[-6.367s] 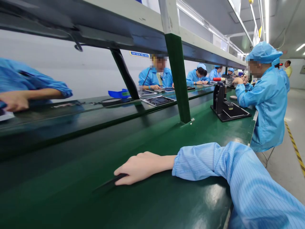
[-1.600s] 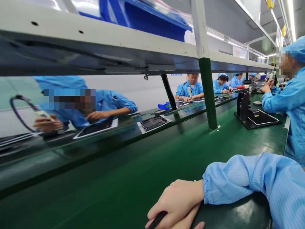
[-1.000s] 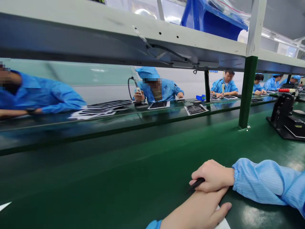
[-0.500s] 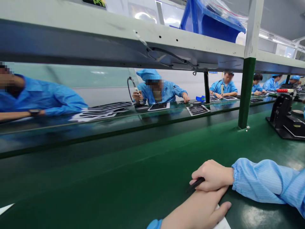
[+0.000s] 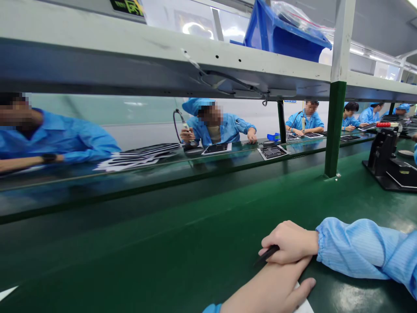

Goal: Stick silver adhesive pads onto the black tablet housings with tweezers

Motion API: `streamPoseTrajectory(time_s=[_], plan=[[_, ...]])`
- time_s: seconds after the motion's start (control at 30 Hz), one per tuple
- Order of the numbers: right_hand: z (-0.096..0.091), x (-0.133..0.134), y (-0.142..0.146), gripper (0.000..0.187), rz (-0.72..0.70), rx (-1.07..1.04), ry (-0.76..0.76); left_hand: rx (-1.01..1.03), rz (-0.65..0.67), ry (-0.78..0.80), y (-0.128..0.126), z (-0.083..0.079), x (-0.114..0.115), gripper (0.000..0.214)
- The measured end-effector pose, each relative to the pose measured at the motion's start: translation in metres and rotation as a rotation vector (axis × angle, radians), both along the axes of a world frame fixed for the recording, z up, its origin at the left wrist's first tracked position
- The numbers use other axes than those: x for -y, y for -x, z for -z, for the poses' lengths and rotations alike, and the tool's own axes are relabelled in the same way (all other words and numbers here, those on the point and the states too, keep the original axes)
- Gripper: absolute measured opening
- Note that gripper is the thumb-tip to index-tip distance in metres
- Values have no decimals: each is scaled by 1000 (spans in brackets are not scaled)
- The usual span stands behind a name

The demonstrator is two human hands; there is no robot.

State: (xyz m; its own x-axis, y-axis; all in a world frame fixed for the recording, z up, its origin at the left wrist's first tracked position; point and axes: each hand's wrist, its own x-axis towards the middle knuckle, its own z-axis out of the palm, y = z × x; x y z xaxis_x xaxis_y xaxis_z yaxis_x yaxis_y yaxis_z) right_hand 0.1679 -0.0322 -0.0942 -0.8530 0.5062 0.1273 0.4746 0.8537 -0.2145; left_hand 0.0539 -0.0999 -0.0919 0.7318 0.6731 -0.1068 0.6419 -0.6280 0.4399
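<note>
My right hand [image 5: 288, 243] is closed around black tweezers [image 5: 266, 255], whose pointed end sticks out to the lower left over the green bench. It rests on top of my left hand [image 5: 272, 284], which lies flat, palm down, with the thumb stretched away to the right. The left fingers are hidden under the right hand and wrist. Beneath the left thumb a corner of a white sheet [image 5: 305, 307] shows.
A green post [image 5: 335, 130] carries a shelf [image 5: 137, 48] with a blue bin [image 5: 286, 37]. A black fixture [image 5: 384, 161] stands at right. Beyond the bench, a dark belt [image 5: 156, 187] bears a framed panel [image 5: 273, 152]. Co-workers in blue sit behind it, near stacked sheets [image 5: 140, 157].
My view has shifted slightly. Both hands keep their pose, one on the other. The capped co-worker's head has tilted a little.
</note>
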Motion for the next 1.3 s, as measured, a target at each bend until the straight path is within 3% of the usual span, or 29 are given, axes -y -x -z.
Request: streamPoseTrajectory(time_s=[1.3], plan=[[9, -4, 1, 26, -9, -30, -13, 16, 11, 1, 1, 1, -1, 52]])
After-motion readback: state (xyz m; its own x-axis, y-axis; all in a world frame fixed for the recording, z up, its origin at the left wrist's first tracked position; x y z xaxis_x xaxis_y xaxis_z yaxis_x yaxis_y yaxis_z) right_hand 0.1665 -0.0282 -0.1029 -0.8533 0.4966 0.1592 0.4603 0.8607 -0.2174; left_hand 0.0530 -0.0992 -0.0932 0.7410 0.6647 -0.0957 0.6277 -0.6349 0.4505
